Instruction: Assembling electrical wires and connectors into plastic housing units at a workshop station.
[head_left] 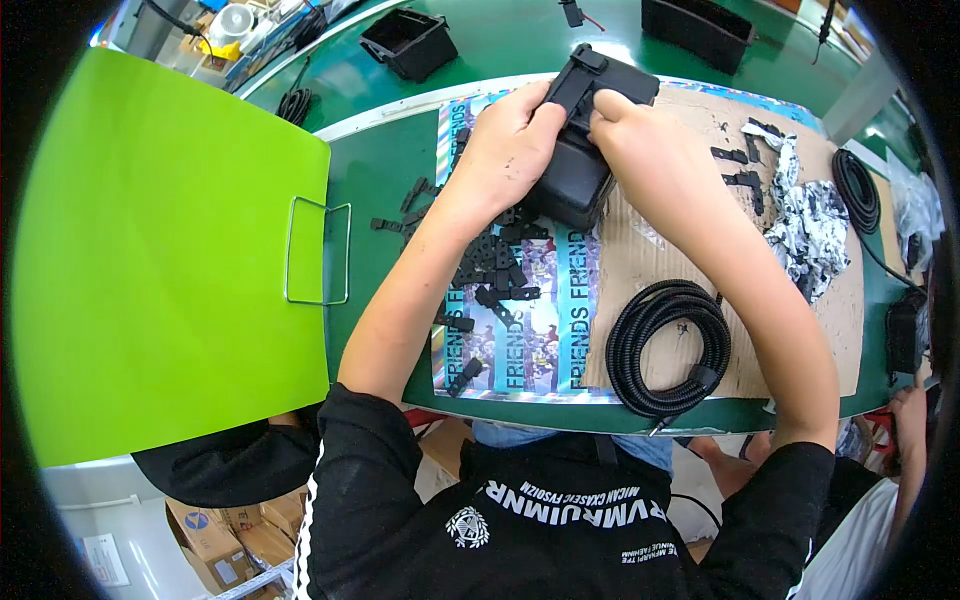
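Over the far edge of the mat, a black plastic box [572, 188] is held up and tilted between my hands. A long black plastic piece [574, 84] lies across its top; I cannot tell whether it is fixed there. My left hand [512, 138] is closed at the box's left side, thumb and forefinger at the long piece. My right hand [632, 132] has its fingers curled against the right side of the same piece. Several small black plastic clips [490, 258] lie heaped below my left wrist. Palms and some fingertips are hidden.
A coil of black corrugated cable [668, 348] lies on the cardboard sheet [640, 270]. Crumpled foil [808, 235] and loose black clips sit right. Black bins [408, 46] stand beyond. A lime-green panel [170, 260] borders the left. Another person's arm [908, 430] shows at lower right.
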